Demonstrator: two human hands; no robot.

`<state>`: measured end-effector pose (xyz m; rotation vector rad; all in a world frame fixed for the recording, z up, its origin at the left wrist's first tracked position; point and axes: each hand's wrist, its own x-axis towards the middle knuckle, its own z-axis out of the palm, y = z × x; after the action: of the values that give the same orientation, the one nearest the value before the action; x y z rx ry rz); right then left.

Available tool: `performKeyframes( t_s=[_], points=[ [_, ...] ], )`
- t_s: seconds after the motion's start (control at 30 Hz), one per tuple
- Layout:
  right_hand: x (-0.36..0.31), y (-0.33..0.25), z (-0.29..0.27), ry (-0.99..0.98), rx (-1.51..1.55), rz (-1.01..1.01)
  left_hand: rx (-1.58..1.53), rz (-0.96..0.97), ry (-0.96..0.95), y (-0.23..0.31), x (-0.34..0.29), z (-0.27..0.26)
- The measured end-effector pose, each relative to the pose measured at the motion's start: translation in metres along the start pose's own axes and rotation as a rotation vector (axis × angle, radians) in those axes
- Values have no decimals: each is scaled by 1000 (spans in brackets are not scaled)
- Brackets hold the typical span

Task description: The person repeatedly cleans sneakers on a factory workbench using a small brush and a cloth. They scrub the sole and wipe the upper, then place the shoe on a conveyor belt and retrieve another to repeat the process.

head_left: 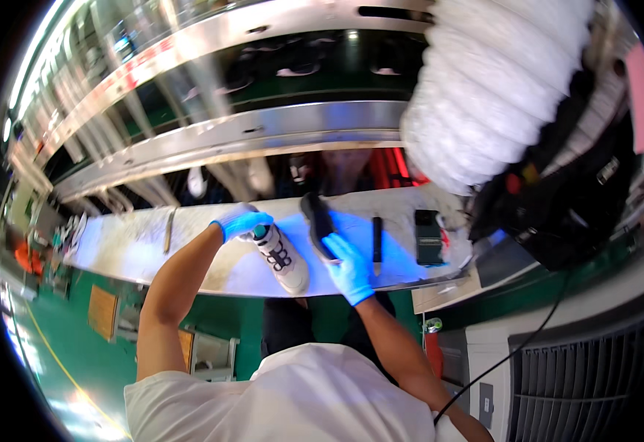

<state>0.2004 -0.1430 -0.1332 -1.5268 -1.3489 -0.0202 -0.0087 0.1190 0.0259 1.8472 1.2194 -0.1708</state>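
A white-and-beige sneaker (287,271) with dark lacing lies on the bench, its toe toward me. At its ankle end my blue-gloved left hand (245,223) is closed on the collar, where a teal patch shows inside. To the right, a long dark shoe piece (315,217) with a pale edge stands tilted; I cannot tell whether it is a loose sole or a second shoe turned over. My right hand (348,267), also gloved in blue, grips its near end, the thumb side hidden. Right of that hand lies a slim black-handled tool (377,243).
The narrow, stained pale bench (208,254) carries a dark box-like item (429,239) at right and a thin stick (169,230) at left. Metal racks (322,121) with shoes rise behind. A thick white hose (495,88) hangs beside black fabric (565,199). A stool (103,313) stands lower left.
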Motion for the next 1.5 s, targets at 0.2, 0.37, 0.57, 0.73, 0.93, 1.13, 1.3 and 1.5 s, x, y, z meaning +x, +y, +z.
performKeyframes(
  t_s=[0.2, 0.37, 0.57, 0.73, 0.93, 1.13, 1.3, 1.5],
  points=[
    [-3, 10, -4, -48, -99, 75, 388, 1131, 426, 146, -90, 108],
    [-27, 44, 3, -148, 975, 476, 25, 1557, 155, 264, -116, 215],
    [-28, 33, 9, -293, 959, 369, -153, 1608, 263, 345, -93, 297],
    [-27, 25, -1, -248, 515, 234, -262, 1702, 383, 352, -66, 340],
    [-35, 14, -13, -245, 318, 327, -92, 1366, 18, 372, -91, 302],
    [-26, 3, -43, -315, 8, 486, -422, 1421, 305, 216, -121, 290],
    [-49, -18, -41, -151, -207, 61, -129, 816, 1040, 42, -107, 186],
    [-66, -39, -45, -220, -305, -26, -411, 136, 772, 4, -59, 183]
  ],
)
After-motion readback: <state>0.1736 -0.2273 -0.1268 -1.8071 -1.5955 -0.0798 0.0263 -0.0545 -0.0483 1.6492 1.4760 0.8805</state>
